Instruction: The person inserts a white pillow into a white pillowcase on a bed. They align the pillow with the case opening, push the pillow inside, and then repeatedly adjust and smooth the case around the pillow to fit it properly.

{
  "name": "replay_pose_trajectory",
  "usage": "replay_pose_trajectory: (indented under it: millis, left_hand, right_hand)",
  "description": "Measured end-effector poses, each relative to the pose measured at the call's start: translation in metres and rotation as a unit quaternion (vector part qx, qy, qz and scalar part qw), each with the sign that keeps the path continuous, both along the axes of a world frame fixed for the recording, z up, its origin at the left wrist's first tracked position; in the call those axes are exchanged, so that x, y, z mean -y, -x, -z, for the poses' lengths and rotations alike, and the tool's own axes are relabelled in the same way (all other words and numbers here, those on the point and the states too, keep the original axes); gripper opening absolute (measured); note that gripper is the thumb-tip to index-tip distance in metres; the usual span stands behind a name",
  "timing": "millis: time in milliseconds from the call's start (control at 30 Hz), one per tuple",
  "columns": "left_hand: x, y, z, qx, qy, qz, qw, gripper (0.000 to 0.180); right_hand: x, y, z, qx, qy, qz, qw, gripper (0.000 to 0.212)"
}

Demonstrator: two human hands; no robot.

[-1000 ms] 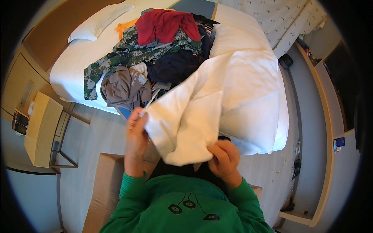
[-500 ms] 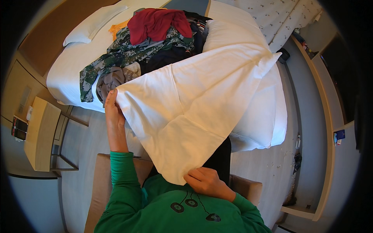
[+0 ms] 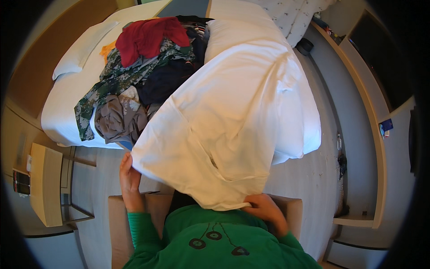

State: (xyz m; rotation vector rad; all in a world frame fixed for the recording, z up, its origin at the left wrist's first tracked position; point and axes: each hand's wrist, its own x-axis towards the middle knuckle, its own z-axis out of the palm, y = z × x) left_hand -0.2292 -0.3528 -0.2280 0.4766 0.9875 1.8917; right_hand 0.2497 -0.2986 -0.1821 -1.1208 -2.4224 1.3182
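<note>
A broad white cloth (image 3: 215,125) spreads from my lap up over the foot of the bed (image 3: 67,107); whether it is a garment or bedding I cannot tell. My left hand (image 3: 129,175) pinches its left corner between thumb and fingers. Close to my body, my right hand (image 3: 265,210) grips the lower right edge. The cloth sags in loose folds between them, and its far right end lies bunched on the white bedding. Left of it are a grey-brown garment (image 3: 118,121), a camouflage garment (image 3: 105,83), dark clothes (image 3: 165,83) and a red garment (image 3: 150,38).
A white pillow (image 3: 83,54) lies at the bed's far left. A wooden desk (image 3: 47,184) stands on the left, and a long shelf (image 3: 358,85) below a dark screen (image 3: 380,58) runs along the right. Beneath me is a tan seat (image 3: 118,224).
My left hand has moved down toward me with its corner of the cloth. My right hand has shifted right along with the lower edge, and the cloth hangs wider and looser.
</note>
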Motion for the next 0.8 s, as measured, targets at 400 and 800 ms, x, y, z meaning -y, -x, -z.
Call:
replay_pose_trajectory:
  millis: [400, 800]
  left_hand:
    - [0.117, -0.029, 0.049, -0.075, 0.318, 0.364, 0.872, 0.012]
    - [-0.105, -0.050, -0.051, -0.512, 0.123, 0.291, 0.799, 0.022]
  right_hand:
    - [0.049, -0.089, -0.022, -0.136, 0.378, 0.318, 0.859, 0.011]
    - [-0.148, -0.068, -0.061, -0.172, -0.102, 0.337, 0.920, 0.026]
